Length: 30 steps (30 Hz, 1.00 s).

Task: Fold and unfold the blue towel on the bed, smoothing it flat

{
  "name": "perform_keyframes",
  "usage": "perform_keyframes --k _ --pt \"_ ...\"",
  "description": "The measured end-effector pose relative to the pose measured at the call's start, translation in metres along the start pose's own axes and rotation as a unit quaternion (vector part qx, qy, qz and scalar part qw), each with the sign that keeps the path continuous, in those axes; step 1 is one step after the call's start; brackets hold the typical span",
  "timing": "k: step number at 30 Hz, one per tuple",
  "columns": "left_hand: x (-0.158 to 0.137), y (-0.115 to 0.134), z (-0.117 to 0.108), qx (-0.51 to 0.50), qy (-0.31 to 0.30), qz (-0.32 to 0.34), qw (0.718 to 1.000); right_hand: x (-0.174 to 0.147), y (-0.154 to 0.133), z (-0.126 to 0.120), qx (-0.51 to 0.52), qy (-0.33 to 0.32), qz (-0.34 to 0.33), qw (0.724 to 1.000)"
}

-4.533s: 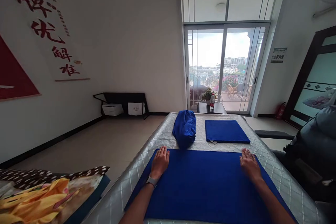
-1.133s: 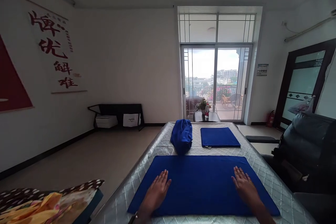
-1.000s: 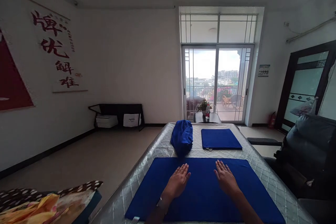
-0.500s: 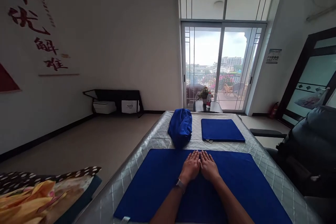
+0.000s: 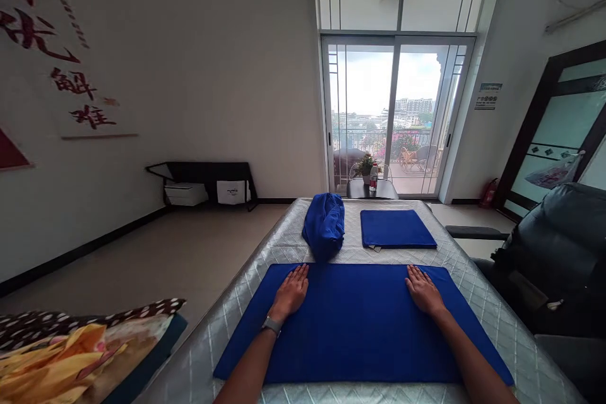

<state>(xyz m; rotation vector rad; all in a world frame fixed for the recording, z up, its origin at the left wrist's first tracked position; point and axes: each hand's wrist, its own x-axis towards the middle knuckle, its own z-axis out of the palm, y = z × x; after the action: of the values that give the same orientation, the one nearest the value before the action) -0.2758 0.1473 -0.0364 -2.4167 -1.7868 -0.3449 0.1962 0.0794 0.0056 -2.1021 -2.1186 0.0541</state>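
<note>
A blue rectangular cloth (image 5: 357, 328) lies spread flat on the silver quilted mattress (image 5: 284, 233). My left hand (image 5: 290, 292) rests palm down near the cloth's far left corner, fingers straight, a watch on the wrist. Near the far right corner, my right hand (image 5: 424, 290) lies flat in the same way. Neither hand holds anything. Beyond the cloth, a crumpled bundle of blue fabric (image 5: 324, 224) sits towards the left. To its right is a neat, flat blue rectangle of folded cloth (image 5: 398, 228) with a small white tag at its near edge.
Patterned bedding (image 5: 85, 353) is heaped at the lower left. A black office chair (image 5: 558, 246) stands close on the right. Past the mattress, a small dark table (image 5: 379, 189) bears a plant and a bottle (image 5: 374, 177) before sliding glass doors (image 5: 398, 113). A low black rack (image 5: 208, 173) stands along the wall.
My hands have slid apart from the middle of the cloth, left hand to the left and right hand to the right. The view has shifted slightly; the bundle and folded cloth stay in place.
</note>
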Motion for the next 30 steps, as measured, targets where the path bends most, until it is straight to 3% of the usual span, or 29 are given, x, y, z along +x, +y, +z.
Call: perform_keyframes --k 5,10,16,23,30 --pt "-0.007 -0.070 -0.002 0.038 0.008 -0.059 0.998 -0.008 0.087 0.006 -0.038 0.035 0.060 0.997" --pt "-0.009 -0.103 -0.007 0.051 -0.021 -0.100 0.993 -0.002 0.130 0.030 -0.044 0.057 0.075 0.995" --pt "-0.008 -0.108 0.004 0.040 0.002 -0.083 0.996 0.004 0.139 0.042 -0.040 0.062 0.073 0.995" --pt "-0.011 -0.119 0.015 0.010 -0.016 -0.099 0.995 0.004 0.140 0.043 -0.057 0.062 0.079 0.993" --pt "-0.009 -0.107 0.004 -0.007 -0.012 -0.109 0.994 0.004 0.132 0.036 -0.051 0.052 0.088 0.993"
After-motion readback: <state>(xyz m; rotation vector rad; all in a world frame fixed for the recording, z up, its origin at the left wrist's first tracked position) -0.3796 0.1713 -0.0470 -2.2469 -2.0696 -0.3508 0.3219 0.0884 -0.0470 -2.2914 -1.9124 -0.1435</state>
